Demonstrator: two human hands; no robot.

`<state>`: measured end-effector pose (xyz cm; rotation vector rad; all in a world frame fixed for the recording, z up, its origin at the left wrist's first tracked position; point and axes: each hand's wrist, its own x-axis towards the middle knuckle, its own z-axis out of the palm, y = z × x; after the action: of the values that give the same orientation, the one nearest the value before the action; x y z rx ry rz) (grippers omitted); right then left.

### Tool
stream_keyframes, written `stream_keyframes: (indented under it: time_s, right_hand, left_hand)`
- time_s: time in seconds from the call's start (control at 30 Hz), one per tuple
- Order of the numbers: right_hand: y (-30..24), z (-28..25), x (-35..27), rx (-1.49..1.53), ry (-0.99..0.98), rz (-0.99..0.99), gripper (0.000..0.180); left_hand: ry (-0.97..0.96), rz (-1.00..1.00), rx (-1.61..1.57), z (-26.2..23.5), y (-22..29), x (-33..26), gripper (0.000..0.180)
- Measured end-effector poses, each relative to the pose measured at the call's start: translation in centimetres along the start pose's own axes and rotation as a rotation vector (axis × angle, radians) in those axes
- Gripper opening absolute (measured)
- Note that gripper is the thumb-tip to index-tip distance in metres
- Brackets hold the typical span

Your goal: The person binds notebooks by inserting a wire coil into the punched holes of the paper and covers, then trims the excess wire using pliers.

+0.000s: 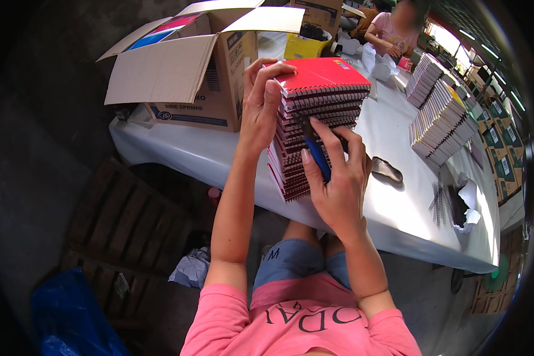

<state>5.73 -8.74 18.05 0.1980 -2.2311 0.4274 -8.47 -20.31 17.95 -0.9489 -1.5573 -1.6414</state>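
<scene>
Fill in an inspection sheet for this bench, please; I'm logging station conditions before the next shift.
Surface: table under a white cover, brightly lit at the right.
Job's things: tall stack of red spiral notebooks at the near edge.
Clutter: open cardboard box, yellow bin, two more notebook stacks, loose wire spirals.
Grippers: left hand steadies the stack's top; right hand holds a blue-handled tool against the spines.
Cables: nothing seen.
Surroundings: wooden pallets, blue bag, another person at the far end.
</scene>
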Motion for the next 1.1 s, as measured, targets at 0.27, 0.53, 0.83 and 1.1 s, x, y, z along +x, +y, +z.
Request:
stream_keyframes:
  time_s: [0.27,0.53,0.83,1.1]
  right_hand:
    - [1.4,0.3,0.5,0.380,-0.085,-0.007,0.039]
    - [1.9,-0.5,0.1,0.741,-0.200,0.283,0.038]
    - [0.7,-0.1,-0.3,0.074,-0.014,-0.045,0.038]
    - [2.3,-2.2,1.2,1.365,-0.643,0.771,0.036]
  left_hand:
    - [0.000,0.028,0.013,0.2,-0.2,0.2,0.051]
    - [-0.001,0.029,0.022,0.4,0.3,0.1,0.047]
    - [-0.002,0.034,0.028,0.1,0.1,0.1,0.048]
    - [-0.002,0.054,0.017,0.3,0.1,0.0,0.048]
